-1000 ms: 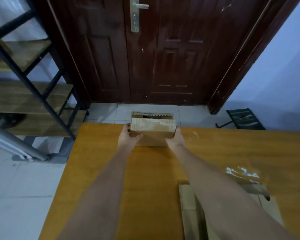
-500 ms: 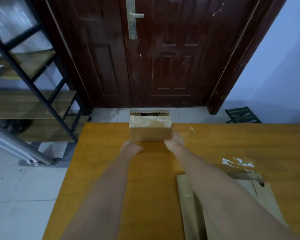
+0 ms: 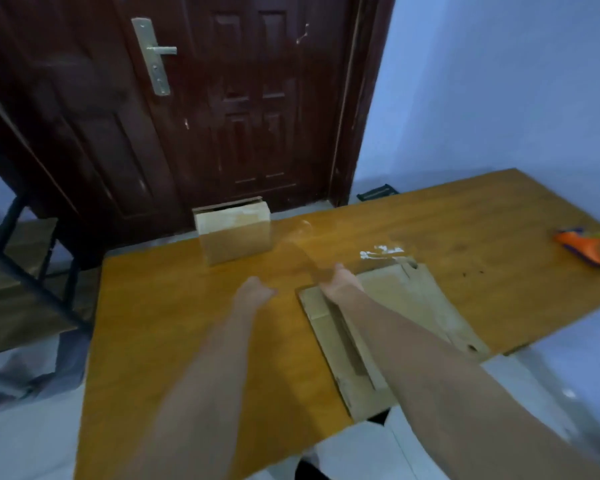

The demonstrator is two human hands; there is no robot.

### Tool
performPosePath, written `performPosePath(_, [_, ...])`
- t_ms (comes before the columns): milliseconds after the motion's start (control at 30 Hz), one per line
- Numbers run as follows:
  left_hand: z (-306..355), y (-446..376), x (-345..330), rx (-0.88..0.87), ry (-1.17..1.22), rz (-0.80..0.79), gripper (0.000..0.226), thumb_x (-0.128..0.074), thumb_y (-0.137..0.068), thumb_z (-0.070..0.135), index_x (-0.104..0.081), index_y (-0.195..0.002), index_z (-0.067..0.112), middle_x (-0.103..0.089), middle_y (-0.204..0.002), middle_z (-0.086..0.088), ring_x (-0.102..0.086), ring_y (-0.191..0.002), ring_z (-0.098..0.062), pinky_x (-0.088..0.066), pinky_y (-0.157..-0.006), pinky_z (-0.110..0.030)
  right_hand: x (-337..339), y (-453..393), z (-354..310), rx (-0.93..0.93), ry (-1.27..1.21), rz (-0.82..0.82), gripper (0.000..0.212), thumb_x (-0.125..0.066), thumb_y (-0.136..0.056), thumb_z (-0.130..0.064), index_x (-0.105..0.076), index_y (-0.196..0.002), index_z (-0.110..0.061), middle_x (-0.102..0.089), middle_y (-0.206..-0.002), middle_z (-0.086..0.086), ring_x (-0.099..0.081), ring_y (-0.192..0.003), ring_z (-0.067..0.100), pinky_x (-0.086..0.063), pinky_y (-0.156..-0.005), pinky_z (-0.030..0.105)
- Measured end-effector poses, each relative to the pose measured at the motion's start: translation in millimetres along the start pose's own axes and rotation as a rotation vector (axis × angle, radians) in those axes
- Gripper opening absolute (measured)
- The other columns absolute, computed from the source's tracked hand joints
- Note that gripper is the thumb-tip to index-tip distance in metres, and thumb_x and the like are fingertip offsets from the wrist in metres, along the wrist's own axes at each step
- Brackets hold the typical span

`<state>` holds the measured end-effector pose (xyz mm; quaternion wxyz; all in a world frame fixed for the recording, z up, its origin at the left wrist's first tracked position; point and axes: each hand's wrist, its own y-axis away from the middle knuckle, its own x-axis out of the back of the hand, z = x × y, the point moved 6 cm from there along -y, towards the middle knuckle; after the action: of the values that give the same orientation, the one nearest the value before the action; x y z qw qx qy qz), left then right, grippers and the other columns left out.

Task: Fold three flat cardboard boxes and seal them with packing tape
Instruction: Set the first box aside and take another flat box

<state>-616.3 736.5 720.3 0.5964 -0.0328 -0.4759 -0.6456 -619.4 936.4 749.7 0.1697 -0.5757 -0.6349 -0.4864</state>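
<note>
A folded cardboard box (image 3: 234,230) stands at the far edge of the counter (image 3: 187,323), toward its far left corner, with a strip of tape along its top. Another box is set close behind it, mostly hidden. Neither hand touches the folded box. Nearer, a flat cardboard box (image 3: 388,327) lies on the counter and reaches the near edge, its near end hanging slightly over.

The left hand (image 3: 252,294) hovers over bare counter between the folded box and the flat one, fingers loosely curled and holding nothing — an empty, relaxed grip. The right hand (image 3: 340,284) is at the far end of the flat cardboard box, the forearm stretched along its length; the frame is blurred, so I cannot tell whether its grip is apart or clamped on the cardboard edge.

An orange tape dispenser (image 3: 593,249) lies near the right edge of the counter, well apart from both hands. White scraps (image 3: 381,252) sit just beyond the flat box. Past the far edge — a dark wooden door (image 3: 243,98).
</note>
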Motion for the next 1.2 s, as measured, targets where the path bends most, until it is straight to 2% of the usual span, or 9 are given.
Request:
performPosePath(133, [13,29,-45,-0.075,-0.04,-0.087,0.026,-0.063,-0.091,0.026,-0.057,-0.108,0.008,-0.054,-0.114,-0.007,-0.054,-0.106,-0.03,-0.044,-0.096,-0.039,8,38,53,-0.084,-0.024,0.025,0.057,-0.047,-0.096,-0.03,-0.026,-0.144,-0.009,-0.045,-0.141,0.014,-0.045,-0.128,0.032,-0.039,-0.099,0.038])
performPosePath(267, [41,53,-86,-0.098,-0.028,-0.175,0.06,-0.064,-0.09,0.031,-0.038,-0.137,0.004,-0.045,-0.135,-0.012,-0.049,-0.12,-0.03,-0.042,-0.08,-0.034,31,62,105,-0.14,-0.005,0.092,0.047,-0.048,-0.093,-0.023,-0.035,-0.136,-0.011,-0.055,-0.125,0.013,-0.055,-0.113,0.032,-0.046,-0.083,0.036])
performPosePath(400, [66,68,-120,-0.105,-0.066,-0.21,0.058,-0.062,-0.091,0.03,-0.037,-0.136,0.002,-0.043,-0.138,-0.015,-0.048,-0.121,-0.032,-0.043,-0.082,-0.036,60,72,145,-0.176,-0.007,0.118,0.057,-0.05,-0.093,-0.025,-0.028,-0.144,-0.012,-0.052,-0.132,0.011,-0.052,-0.119,0.029,-0.041,-0.078,0.03])
performPosePath(500, [78,73,-145,-0.091,-0.09,-0.243,0.064,-0.06,-0.093,0.03,-0.029,-0.143,0.004,-0.038,-0.144,-0.014,-0.044,-0.127,-0.03,-0.042,-0.087,-0.035,78,72,175,-0.202,-0.021,0.136,0.062,-0.051,-0.093,-0.027,-0.025,-0.147,-0.013,-0.049,-0.137,0.009,-0.049,-0.123,0.029,-0.042,-0.084,0.031])
performPosePath(600, [87,76,-162,-0.075,-0.137,-0.237,0.056,-0.056,-0.094,0.033,-0.038,-0.139,0.003,-0.043,-0.142,-0.014,-0.045,-0.127,-0.03,-0.042,-0.086,-0.035,91,68,199,-0.217,-0.017,0.126,0.061,-0.051,-0.093,-0.025,-0.025,-0.146,-0.012,-0.048,-0.137,0.009,-0.05,-0.122,0.029,-0.043,-0.088,0.033])
performPosePath(767, [103,73,-177,-0.057,-0.286,-0.081,0.064,-0.054,-0.093,0.042,-0.038,-0.14,0.0,-0.042,-0.143,-0.015,-0.046,-0.126,-0.03,-0.043,-0.101,-0.037,102,48,230,-0.231,-0.006,0.071,0.061,-0.052,-0.092,-0.028,-0.027,-0.145,-0.011,-0.043,-0.14,0.011,-0.044,-0.126,0.031,-0.042,-0.1,0.04])
performPosePath(900, [105,66,-187,0.035,-0.275,-0.005,0.08,-0.055,-0.092,0.043,-0.022,-0.145,-0.006,-0.037,-0.144,-0.021,-0.044,-0.127,-0.035,-0.042,-0.1,-0.04,105,25,243,-0.254,-0.034,0.021,0.07,-0.054,-0.091,-0.041,-0.023,-0.147,-0.014,-0.037,-0.143,0.012,-0.037,-0.131,0.032,-0.035,-0.107,0.044])
performPosePath(1067, [102,59,-191,0.113,-0.308,0.032,0.084,-0.056,-0.091,0.045,-0.019,-0.146,-0.006,-0.024,-0.151,-0.019,-0.033,-0.134,-0.036,-0.037,-0.102,-0.042,98,7,255,-0.301,-0.046,-0.039,0.076,-0.052,-0.092,-0.047,-0.016,-0.149,-0.011,-0.03,-0.149,0.014,-0.029,-0.136,0.033,-0.028,-0.111,0.045])
performPosePath(1200, [109,51,-189,0.141,-0.381,0.035,0.086,-0.055,-0.091,0.049,-0.018,-0.146,-0.007,-0.027,-0.149,-0.02,-0.039,-0.131,-0.031,-0.039,-0.099,-0.035,92,-2,260,-0.294,-0.064,-0.075,0.084,-0.053,-0.091,-0.047,-0.009,-0.151,-0.008,-0.023,-0.152,0.017,-0.024,-0.139,0.034,-0.026,-0.113,0.047])
